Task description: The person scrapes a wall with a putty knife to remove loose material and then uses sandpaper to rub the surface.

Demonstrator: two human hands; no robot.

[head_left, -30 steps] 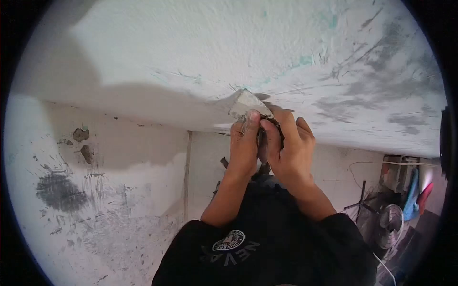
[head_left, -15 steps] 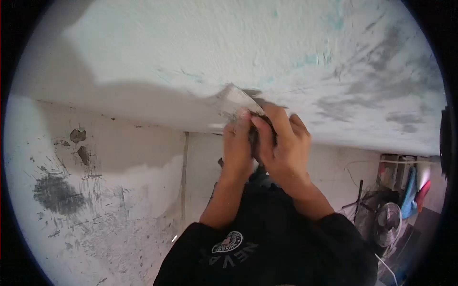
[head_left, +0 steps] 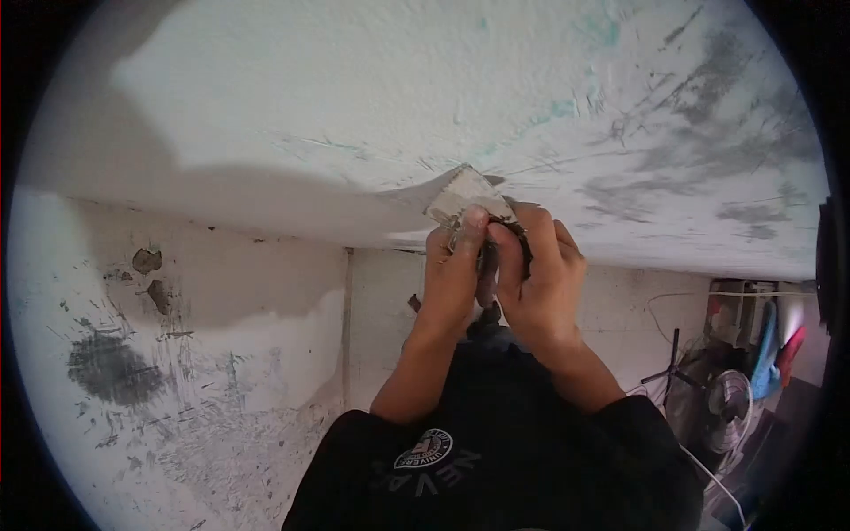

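The left hand and right hand are both curled tight around a scraper, side by side below its blade, with the left thumb on the flat, probably to steady it and keep force near the edge. The blade tilts, one corner against or just beside the pale wall; I cannot tell which. Well off to the right are a fan and a blue cloth, perhaps kept clear of the dust

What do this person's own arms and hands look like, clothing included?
The left hand and right hand are ungloved, with no wristwear visible. Bare forearms emerge from black fabric sleeves of a black shirt bearing a round, white-edged emblem and grey lettering.
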